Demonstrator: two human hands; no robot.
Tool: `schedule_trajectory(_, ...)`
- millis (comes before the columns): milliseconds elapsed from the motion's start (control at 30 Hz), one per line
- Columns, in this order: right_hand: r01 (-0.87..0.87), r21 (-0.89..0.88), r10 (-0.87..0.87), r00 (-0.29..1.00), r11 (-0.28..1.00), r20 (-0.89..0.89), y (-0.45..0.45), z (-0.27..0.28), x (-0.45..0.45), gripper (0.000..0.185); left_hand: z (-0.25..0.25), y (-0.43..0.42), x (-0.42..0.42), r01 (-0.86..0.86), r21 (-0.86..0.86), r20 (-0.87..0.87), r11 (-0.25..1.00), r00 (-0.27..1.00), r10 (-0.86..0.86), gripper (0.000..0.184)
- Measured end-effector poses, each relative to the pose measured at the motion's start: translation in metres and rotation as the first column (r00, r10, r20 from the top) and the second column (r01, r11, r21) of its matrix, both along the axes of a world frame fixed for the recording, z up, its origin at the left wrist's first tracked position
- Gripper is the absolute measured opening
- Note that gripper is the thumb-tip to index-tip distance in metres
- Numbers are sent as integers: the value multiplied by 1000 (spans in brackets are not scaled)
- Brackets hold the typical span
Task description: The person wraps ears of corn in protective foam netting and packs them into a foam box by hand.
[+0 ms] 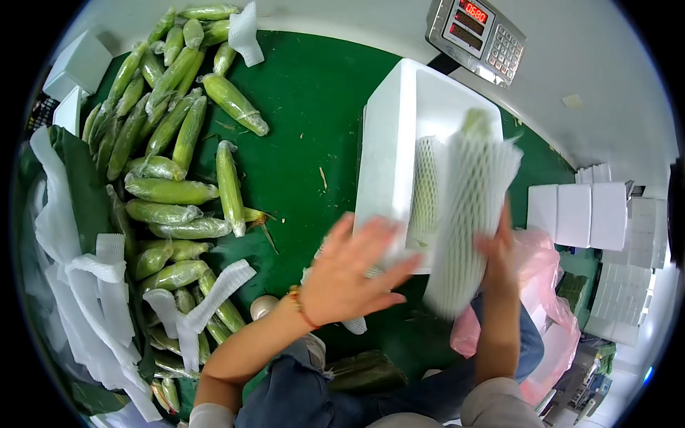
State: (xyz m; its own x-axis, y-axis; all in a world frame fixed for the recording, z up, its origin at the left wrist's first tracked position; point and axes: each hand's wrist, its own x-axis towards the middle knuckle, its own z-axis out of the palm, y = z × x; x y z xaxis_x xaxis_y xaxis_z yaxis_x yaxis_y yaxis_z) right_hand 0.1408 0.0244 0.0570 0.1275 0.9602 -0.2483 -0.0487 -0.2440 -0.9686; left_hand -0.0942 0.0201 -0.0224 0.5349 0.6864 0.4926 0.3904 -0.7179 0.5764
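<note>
My right hand (499,246) grips an ear of corn in a white foam net sleeve (467,214). It is tilted over the right side of a white foam box (385,153) and slightly blurred by motion. Inside the box another netted ear of corn (426,189) lies lengthwise. My left hand (357,267) is open, fingers spread, at the box's near left corner. Beneath that hand, white netting partly shows, but what it covers is hidden.
Many film-wrapped ears of corn (171,189) are piled on the green table (307,93) at left, with loose foam sleeves (96,285) beside them. A scale display (478,32) stands behind the box. Pink plastic (546,278) and stacked white boxes (578,214) are at right.
</note>
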Motion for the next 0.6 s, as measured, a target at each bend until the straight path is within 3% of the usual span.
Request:
schedule_trajectory(33,-54,82,15,912,995,411,30,-3,19,91,2,-1,17,21,96,-36,995,999,-17,72)
schedule_trajectory(67,-141,140,-10,668,980,744,51,-13,44,88,0,-3,34,45,109,-64,993,997,-38,70)
schedule_trajectory(100,-192,117,-8,489,974,873,60,-35,66,88,-6,-2,44,56,121,-110,991,993,-42,69)
schedule_trajectory(133,-248,87,-9,299,965,954,73,-57,75,87,-15,-4,54,12,105,-101,994,995,-1,59)
schedule_trajectory(167,-130,-108,143,302,986,943,73,-64,62,87,-26,-5,61,-65,210,-127,975,988,93,48)
schedule_trajectory(200,-185,-202,242,228,962,943,68,-96,73,84,-27,-7,61,-35,171,-142,985,988,60,42)
schedule_trajectory(233,-317,-197,222,44,928,974,67,-156,111,79,-30,-7,62,-54,164,-106,985,992,72,42)
schedule_trajectory(267,-139,-395,402,26,908,915,72,-148,101,71,-34,-7,62,-66,161,-62,985,995,77,42)
schedule_trajectory(300,-246,-317,250,-268,916,930,65,-144,95,65,-34,-9,61,-81,125,19,989,997,79,44)
schedule_trajectory(333,-302,-321,205,-357,898,911,64,-118,71,56,-30,-10,60,-90,92,110,992,991,80,46)
schedule_trajectory(367,-324,-316,239,-258,892,936,68,-126,74,52,-30,-8,57,-97,68,206,993,975,82,47)
schedule_trajectory(400,-338,-313,273,-161,887,948,71,-131,83,49,-32,-8,47,-111,12,166,994,980,108,51)
schedule_trajectory(500,-311,-332,302,-143,890,943,82,-121,89,44,-50,1,-17,-175,-155,66,972,980,187,65)
schedule_trajectory(600,-212,-40,140,482,976,865,77,-79,48,40,-88,-36,-86,-669,-224,-305,709,739,601,70)
